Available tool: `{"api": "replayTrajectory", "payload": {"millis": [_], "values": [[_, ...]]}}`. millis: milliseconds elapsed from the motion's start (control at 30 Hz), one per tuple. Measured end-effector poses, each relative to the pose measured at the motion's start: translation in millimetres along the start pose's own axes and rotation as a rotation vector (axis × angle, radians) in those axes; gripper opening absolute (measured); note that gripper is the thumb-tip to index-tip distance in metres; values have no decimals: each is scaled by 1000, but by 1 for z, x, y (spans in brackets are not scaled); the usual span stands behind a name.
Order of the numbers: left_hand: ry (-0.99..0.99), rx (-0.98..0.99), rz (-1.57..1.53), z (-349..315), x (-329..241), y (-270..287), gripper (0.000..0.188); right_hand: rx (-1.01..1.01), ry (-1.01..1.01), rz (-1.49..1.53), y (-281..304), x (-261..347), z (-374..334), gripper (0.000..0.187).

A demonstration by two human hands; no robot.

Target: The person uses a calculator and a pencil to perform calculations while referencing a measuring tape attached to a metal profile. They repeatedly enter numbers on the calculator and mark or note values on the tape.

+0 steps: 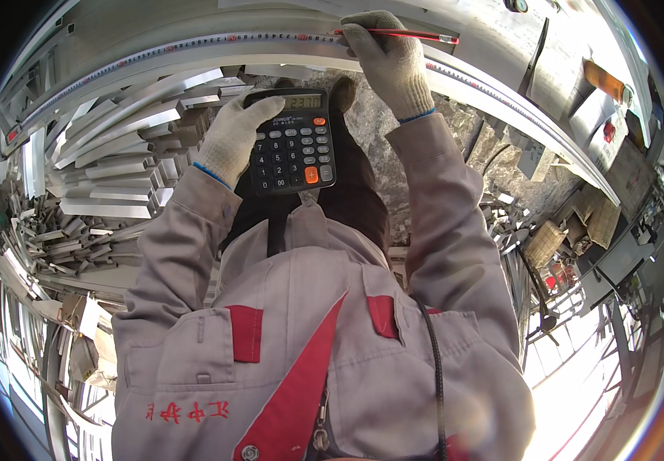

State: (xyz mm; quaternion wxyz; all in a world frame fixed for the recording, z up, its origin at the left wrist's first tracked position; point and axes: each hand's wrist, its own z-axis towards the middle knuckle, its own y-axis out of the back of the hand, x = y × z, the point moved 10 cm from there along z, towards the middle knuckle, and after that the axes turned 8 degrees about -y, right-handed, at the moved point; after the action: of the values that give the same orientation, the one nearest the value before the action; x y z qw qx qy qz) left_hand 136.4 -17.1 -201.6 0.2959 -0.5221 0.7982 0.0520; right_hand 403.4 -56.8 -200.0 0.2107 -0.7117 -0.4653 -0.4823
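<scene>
Metal profiles (pixel 117 173) lie leftward; calculator (pixel 293 146) black, oblong; pencil (pixel 416 34) slim, red

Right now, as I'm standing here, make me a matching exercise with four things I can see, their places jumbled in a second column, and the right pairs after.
1. Calculator
2. Pencil
3. Measuring tape
4. Metal profiles

A. Held by the right hand
B. Heaped at the picture's left
C. Held by the left hand
D. Stretched out along a pale bar

Pairs: 1-C, 2-A, 3-D, 4-B
</scene>
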Motion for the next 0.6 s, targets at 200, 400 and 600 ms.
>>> {"api": "replayTrajectory", "payload": {"millis": [200, 400, 600], "values": [[89, 35, -127, -2, 36, 1, 32, -75, 92, -226, -1, 8, 7, 18], [95, 50, -67, 0, 45, 6, 32, -95, 100, -212, -2, 7, 7, 17], [68, 28, -6, 2, 47, 9, 34, -105, 159, -268, -5, 6, 9, 16]]}}
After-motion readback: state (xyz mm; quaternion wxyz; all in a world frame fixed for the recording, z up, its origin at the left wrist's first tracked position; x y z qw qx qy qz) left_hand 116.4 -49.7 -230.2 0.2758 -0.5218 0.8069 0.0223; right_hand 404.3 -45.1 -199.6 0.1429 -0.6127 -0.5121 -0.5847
